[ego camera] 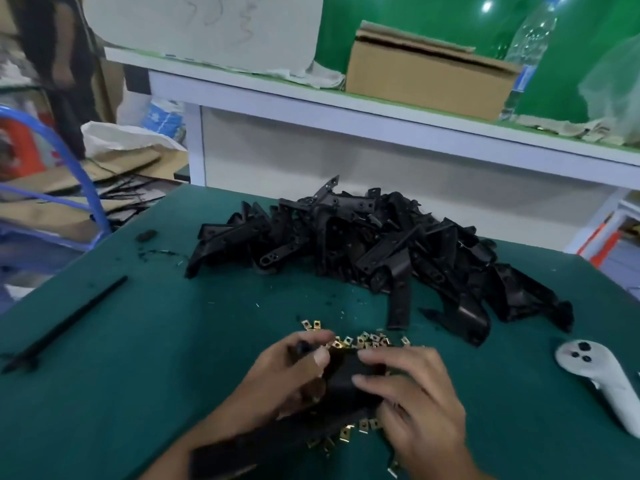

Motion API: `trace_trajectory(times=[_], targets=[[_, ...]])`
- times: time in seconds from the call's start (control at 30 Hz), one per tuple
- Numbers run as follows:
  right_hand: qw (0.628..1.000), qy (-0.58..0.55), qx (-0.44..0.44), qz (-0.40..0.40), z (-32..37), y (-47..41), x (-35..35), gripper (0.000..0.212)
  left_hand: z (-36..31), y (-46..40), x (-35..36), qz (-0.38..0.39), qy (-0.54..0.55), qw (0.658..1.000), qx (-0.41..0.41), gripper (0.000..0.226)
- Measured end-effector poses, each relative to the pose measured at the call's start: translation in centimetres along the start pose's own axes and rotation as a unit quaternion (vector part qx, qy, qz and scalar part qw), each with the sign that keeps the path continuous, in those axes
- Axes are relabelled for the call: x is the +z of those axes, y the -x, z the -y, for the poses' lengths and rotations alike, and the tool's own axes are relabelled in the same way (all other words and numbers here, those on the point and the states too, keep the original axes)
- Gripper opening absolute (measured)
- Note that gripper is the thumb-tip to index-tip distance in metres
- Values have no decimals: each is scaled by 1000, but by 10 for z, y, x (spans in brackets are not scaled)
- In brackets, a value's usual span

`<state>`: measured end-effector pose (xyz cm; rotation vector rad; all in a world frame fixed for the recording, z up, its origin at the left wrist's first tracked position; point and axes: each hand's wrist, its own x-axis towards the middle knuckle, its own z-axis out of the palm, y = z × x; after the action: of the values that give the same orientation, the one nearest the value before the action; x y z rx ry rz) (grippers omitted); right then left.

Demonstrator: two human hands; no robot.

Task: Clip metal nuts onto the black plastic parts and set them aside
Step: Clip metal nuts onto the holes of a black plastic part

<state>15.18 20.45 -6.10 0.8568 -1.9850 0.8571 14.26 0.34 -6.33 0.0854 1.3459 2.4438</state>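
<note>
low centre of the frame: both hands meet on one black plastic part [349, 379]. our left hand [287, 379] curls round its left end, fingertips at the top edge; our right hand [412, 393] lies over its right side, fingers bent and pressing down on it. we judge a clip is being seated on the part, though whether a nut is under the fingers we cannot tell. loose metal nuts [363, 341], brass-coloured, lie scattered just above the hands, and more show below the part toward the bottom edge. the pile of black parts [363, 244] sits across the middle of the frame, well apart from the hands, so most of the work looks still ahead. next move, as we read it: push the clip home until it sits flush, then lay the part aside and take another from the pile. the surface is a dark green mat [156, 341] with bits of swarf on it. a long black strip [69, 323] lies at left, a white controller [599, 375] at right. behind, a white shelf [381, 109] carries a cardboard box [426, 77] and a plastic bottle [530, 50] in the upper right; a person stands blurred at upper left.
</note>
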Motion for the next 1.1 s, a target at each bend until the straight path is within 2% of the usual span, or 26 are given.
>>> trace_trajectory(times=[0.07, 0.13, 0.17, 0.23, 0.3, 0.43, 0.6, 0.7, 0.77, 0.93, 1.0, 1.03, 1.1], targets=[[994, 9, 76, 75, -2, -1, 0, 38, -4, -5, -7, -36, -26, 998, 37, 39], [963, 17, 214, 164, -8, -1, -7, 45, -8, -10, -16, -98, -81, 988, 83, 36], [940, 20, 256, 226, -13, 1, -10, 50, -11, -11, -18, -128, -92, 981, 110, 35], [905, 21, 245, 346, -23, 8, -15, 61, -14, -11, -20, -160, -124, 966, 163, 30], [890, 28, 210, 404, -26, 11, -17, 56, -12, -9, -18, -150, -153, 959, 183, 26], [906, 52, 181, 379, -25, 11, -16, 19, -6, -4, -13, -126, -173, 960, 182, 24], [903, 59, 187, 382, -23, 10, -15, 25, -5, -1, -5, -109, -204, 953, 194, 37], [911, 73, 185, 362, -22, 8, -16, 15, -3, -1, -2, -108, -194, 956, 194, 42], [921, 71, 200, 327, -20, 6, -17, 3, -1, -1, -1, -107, -178, 960, 189, 44], [938, 42, 297, 175, -18, 0, -22, 7, 2, 1, 0, -82, -201, 959, 183, 35], [918, -20, 381, 111, -18, -3, -23, 7, 3, 2, -1, -76, -224, 954, 184, 34], [896, -70, 432, 78, -19, -4, -23, 7, 3, 2, -1, -73, -233, 952, 184, 35], [815, -210, 540, 3, -21, -8, -25, 9, 4, 2, -1, -70, -246, 950, 182, 35]])
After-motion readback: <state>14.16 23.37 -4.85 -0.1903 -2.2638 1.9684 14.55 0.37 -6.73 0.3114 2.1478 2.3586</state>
